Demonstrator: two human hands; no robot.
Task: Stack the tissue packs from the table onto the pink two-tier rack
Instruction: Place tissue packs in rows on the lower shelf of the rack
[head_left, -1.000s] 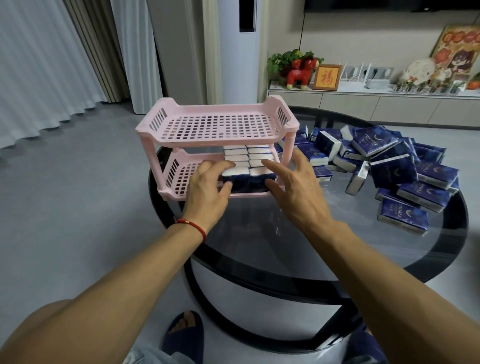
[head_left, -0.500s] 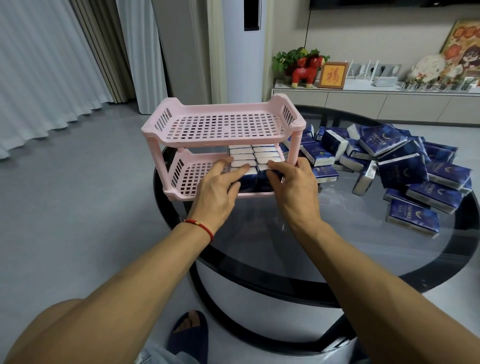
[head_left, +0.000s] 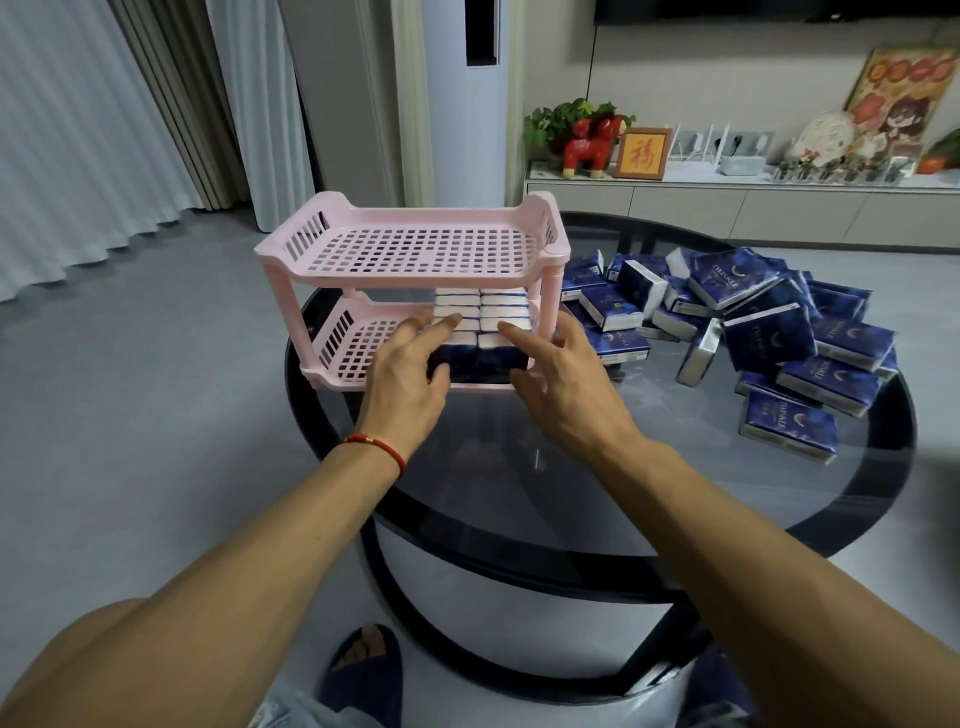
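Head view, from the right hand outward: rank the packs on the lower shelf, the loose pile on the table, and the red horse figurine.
1. Packs on the lower shelf, at the right hand's fingertips.
2. Loose pile, to the right on the table.
3. Red horse figurine, far back on the cabinet.

One head-worn view only, looking forward and down, close over the round glass table (head_left: 675, 499), pink rack (head_left: 415, 249) near centre (wide-angle, edges bowed), wall cabinet (head_left: 727, 208) far behind.

Round dark glass table (head_left: 597, 499) in front of me. Pink two-tier rack (head_left: 415, 249) stands on its far left part. Loose pile of blue tissue packs (head_left: 769, 332) lies right of the rack.
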